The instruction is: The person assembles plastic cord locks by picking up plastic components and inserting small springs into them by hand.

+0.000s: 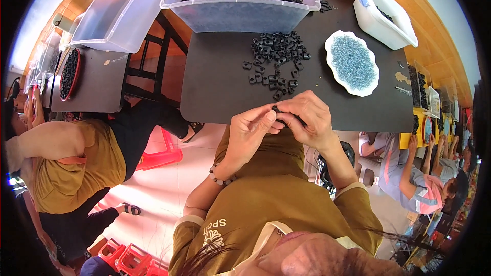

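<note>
Both hands up close together, just over the near edge of the black table [215, 92]. Left hand [249, 133] and right hand [310, 117] pinching one small black part [279, 109] between the fingertips, held tight from both sides. Held near the body, likely to see it well and work on it. Wrists bent in, thumbs facing each other, forearms coming up from below. Bead bracelet [221, 178] on the left wrist.

Pile of black parts [276, 61] lying loose on the table, just past the hands, easy to reach. White dish [337, 74] of tiny blue-grey bits [353, 61] to the right of the pile, also close. Big clear bin [240, 13] full of more black parts at the far edge. Small white box [383, 20] at the far right. Other people sitting at tables on both sides.
</note>
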### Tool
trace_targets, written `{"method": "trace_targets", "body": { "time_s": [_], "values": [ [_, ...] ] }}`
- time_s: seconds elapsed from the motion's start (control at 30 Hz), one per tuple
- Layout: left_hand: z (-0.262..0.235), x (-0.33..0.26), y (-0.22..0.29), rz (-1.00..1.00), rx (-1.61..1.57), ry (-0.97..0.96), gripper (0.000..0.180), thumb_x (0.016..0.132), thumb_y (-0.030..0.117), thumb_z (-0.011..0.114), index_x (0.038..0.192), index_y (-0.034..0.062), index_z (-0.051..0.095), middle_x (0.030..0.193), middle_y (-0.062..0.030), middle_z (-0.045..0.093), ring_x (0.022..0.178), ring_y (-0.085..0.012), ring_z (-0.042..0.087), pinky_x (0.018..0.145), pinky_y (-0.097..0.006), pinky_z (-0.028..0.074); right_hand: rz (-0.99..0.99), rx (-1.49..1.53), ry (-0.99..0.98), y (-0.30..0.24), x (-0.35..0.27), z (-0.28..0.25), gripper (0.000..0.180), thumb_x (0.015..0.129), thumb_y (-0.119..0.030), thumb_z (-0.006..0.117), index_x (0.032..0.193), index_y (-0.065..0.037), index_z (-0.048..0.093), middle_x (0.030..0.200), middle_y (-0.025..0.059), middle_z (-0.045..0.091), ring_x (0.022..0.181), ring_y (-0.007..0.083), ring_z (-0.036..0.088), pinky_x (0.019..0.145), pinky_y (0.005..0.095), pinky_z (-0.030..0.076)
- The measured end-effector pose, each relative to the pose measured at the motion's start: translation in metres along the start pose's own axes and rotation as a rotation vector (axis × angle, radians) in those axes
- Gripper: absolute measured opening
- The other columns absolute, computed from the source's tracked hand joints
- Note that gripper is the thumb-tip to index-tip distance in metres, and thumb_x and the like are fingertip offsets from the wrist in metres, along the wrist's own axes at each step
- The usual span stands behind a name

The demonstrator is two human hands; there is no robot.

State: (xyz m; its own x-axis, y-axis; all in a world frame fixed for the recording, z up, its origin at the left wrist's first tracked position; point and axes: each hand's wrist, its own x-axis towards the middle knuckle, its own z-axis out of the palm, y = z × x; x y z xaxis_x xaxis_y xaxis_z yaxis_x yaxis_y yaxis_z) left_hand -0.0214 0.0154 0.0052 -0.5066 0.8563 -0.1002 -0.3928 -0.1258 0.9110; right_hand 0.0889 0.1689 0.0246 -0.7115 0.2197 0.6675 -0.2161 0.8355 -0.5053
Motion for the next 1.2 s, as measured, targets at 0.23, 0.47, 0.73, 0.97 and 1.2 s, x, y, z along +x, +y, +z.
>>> {"method": "trace_targets", "body": {
  "time_s": [0.23,0.47,0.73,0.97,1.2],
  "values": [
    [-0.003,-0.001,-0.003,0.008,-0.041,0.039,0.031,0.103,0.017,0.063,0.125,-0.0047,0.067,0.104,-0.011,0.073,0.084,-0.0137,0.07,0.075,-0.026,0.059,-0.025,0.011,-0.025,-0.007,0.002,-0.002,0.024,0.074,-0.005,0.083,0.095,-0.002,0.073,0.097,0.0079,0.074,0.083,0.0271,0.067,0.07,0.0349,0.056],
    [-0.002,-0.004,0.001,-0.088,-0.136,0.123,0.027,0.104,0.01,0.057,0.125,-0.0036,0.067,0.101,-0.01,0.072,0.081,-0.0152,0.068,0.072,-0.026,0.056,0.194,-0.161,-0.012,0.014,0.004,-0.044,0.018,0.081,-0.006,0.079,0.098,-0.002,0.074,0.092,0.0117,0.073,0.084,0.029,0.066,0.073,0.0376,0.053],
    [-0.005,-0.004,-0.002,-0.063,-0.134,0.101,0.027,0.106,0.013,0.056,0.126,0.0002,0.067,0.1,-0.008,0.07,0.076,-0.0098,0.064,0.067,-0.023,0.05,0.499,-0.498,0.221,0.07,-0.009,-0.125,0.012,0.09,-0.01,0.071,0.1,-0.004,0.073,0.091,0.0134,0.072,0.083,0.0302,0.065,0.074,0.0396,0.052],
    [-0.001,-0.005,-0.003,-0.032,-0.172,0.092,0.023,0.104,0.012,0.058,0.122,0.0005,0.066,0.1,-0.007,0.07,0.08,-0.0087,0.063,0.068,-0.023,0.049,0.507,-0.572,0.126,0.102,-0.003,-0.14,0.012,0.092,-0.011,0.068,0.101,-0.004,0.073,0.093,0.0135,0.072,0.088,0.0328,0.065,0.079,0.042,0.051],
    [-0.002,-0.009,0.0,0.013,-0.078,0.063,0.028,0.098,0.008,0.068,0.125,-0.0004,0.066,0.102,-0.0083,0.071,0.081,-0.009,0.064,0.071,-0.023,0.052,0.424,-0.583,-0.006,0.101,0.01,-0.129,0.013,0.09,-0.007,0.067,0.101,-0.007,0.073,0.094,0.0127,0.069,0.094,0.034,0.061,0.082,0.0426,0.05]
  ]
}}
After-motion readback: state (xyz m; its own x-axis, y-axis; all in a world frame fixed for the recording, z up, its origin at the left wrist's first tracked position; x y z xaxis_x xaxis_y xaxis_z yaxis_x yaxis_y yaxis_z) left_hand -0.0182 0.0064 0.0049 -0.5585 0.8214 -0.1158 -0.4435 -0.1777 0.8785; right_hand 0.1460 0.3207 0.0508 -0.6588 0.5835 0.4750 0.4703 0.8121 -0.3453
